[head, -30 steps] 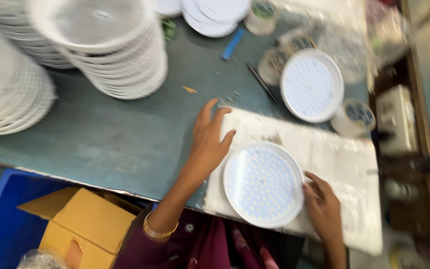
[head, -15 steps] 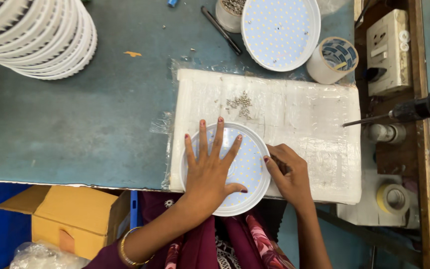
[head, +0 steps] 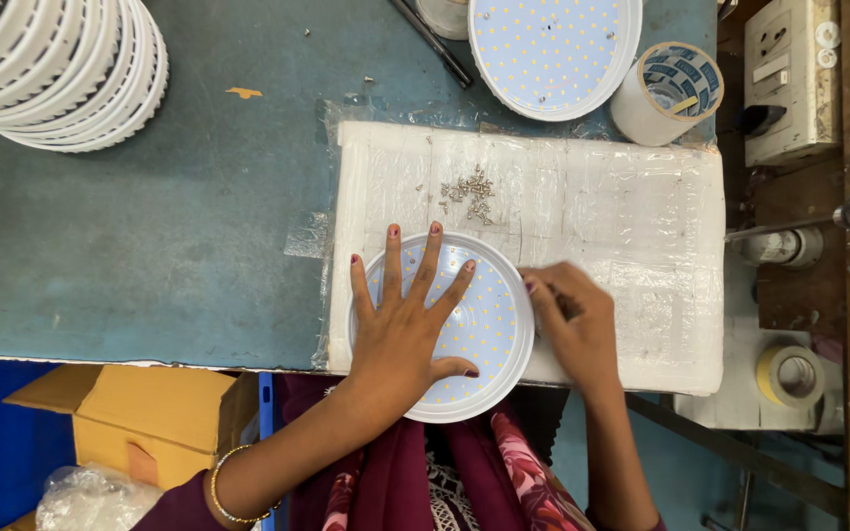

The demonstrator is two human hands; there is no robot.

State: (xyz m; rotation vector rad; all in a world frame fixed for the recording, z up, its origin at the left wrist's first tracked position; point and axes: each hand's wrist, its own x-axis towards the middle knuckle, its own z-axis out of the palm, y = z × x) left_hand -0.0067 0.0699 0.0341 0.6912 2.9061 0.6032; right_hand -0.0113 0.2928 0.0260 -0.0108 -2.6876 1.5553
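A round white lamp disc (head: 484,339) dotted with small yellow points lies on a white foam pad (head: 622,216) at the table's near edge. My left hand (head: 405,324) rests flat on the disc with fingers spread. My right hand (head: 573,320) is curled at the disc's right rim, fingertips touching it; whether it pinches something is hidden. A small heap of metal screws (head: 469,192) lies on the pad just beyond the disc.
A second lamp disc (head: 555,49) and a roll of tape (head: 666,93) sit at the far side. Stacked white housings (head: 61,74) stand far left. A switch box (head: 789,79), a screwdriver (head: 838,216) and another tape roll (head: 789,376) are right. A cardboard box (head: 140,418) sits below the table.
The view has steadied over the pad. My left hand moved from the pad onto the disc and lies flat on it. My right hand stays at the disc's right rim.
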